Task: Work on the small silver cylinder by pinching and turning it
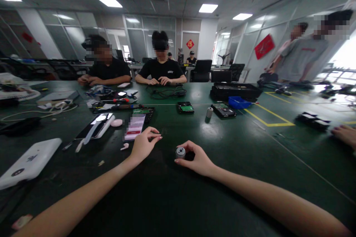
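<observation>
My right hand [194, 159] rests on the dark green table [222, 155] with its fingers curled round a small grey metal cylinder [180, 152], which stands upright on the surface. My left hand [144, 143] hovers just left of it, thumb and fingers pinched together; whatever they hold is too small to make out. A phone with a pink screen [135, 127] lies just beyond the left hand, and a small pink earbud [124, 147] lies to its left.
A white device [29, 163] lies at the near left. Hard drives [185, 107], a grey cylinder [208, 113], a blue tray [238, 102], cables and tools sit mid-table. Two seated people work opposite; two stand at the right. Another person's hand [345, 134] rests at the right edge.
</observation>
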`<state>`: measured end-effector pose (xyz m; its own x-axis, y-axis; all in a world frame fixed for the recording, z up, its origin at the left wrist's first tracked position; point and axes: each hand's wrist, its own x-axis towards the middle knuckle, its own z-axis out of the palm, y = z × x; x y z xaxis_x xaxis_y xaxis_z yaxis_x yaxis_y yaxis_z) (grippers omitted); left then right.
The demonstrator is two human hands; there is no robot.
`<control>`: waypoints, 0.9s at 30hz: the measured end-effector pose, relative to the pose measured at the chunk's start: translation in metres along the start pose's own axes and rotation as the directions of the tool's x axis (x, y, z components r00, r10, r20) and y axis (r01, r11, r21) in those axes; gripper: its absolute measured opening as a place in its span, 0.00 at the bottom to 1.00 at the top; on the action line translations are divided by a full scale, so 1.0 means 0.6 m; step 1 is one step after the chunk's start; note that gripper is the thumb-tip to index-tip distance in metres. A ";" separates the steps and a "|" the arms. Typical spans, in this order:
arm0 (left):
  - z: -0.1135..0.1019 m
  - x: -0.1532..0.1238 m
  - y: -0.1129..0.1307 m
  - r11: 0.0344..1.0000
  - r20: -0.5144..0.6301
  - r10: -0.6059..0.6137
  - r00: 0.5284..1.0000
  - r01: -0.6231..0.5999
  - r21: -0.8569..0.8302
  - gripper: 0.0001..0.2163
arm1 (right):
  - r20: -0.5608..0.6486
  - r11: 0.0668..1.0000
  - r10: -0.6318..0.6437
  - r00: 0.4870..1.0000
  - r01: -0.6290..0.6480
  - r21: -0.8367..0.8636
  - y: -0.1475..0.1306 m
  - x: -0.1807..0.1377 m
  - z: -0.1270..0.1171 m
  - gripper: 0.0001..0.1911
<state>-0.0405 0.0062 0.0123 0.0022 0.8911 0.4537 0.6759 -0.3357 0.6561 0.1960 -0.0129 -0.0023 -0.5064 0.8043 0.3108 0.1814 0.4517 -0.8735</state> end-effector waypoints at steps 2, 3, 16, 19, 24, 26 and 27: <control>0.003 -0.006 0.032 0.989 0.005 0.065 0.998 -0.064 -0.134 0.08 | 0.005 1.000 -0.001 1.000 0.001 0.002 0.000 0.001 0.000 0.20; 0.005 -0.012 0.049 0.975 0.046 0.095 0.994 -0.083 -0.206 0.08 | 0.007 1.000 -0.005 1.000 0.005 0.004 0.000 0.001 0.000 0.20; 0.027 -0.048 0.106 0.918 0.219 0.182 0.958 -0.086 -0.387 0.08 | 0.006 1.000 0.003 1.000 -0.003 0.025 -0.003 0.001 0.002 0.16; 0.021 -0.046 0.112 0.929 0.232 0.214 0.949 -0.125 -0.348 0.07 | 0.021 1.000 0.003 1.000 -0.003 0.023 -0.012 0.001 0.002 0.15; 0.027 -0.054 0.111 0.927 0.226 0.185 0.956 -0.093 -0.363 0.13 | -0.102 0.980 -0.163 0.981 0.172 0.095 -0.008 -0.010 -0.006 0.22; 0.040 -0.063 0.102 0.918 0.209 0.154 0.966 -0.062 -0.392 0.24 | -0.146 0.965 -0.210 0.967 0.228 0.126 -0.008 -0.018 -0.012 0.22; 0.046 -0.067 0.097 0.912 0.215 0.141 0.966 -0.042 -0.407 0.29 | -0.140 0.962 -0.218 0.966 0.236 0.137 -0.009 -0.021 -0.014 0.22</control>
<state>0.0194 -0.0409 0.0155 0.2555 0.8796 0.4013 0.3162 -0.4683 0.8251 0.2082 -0.0224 0.0018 -0.4108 0.7327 0.5426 -0.0606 0.5719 -0.8181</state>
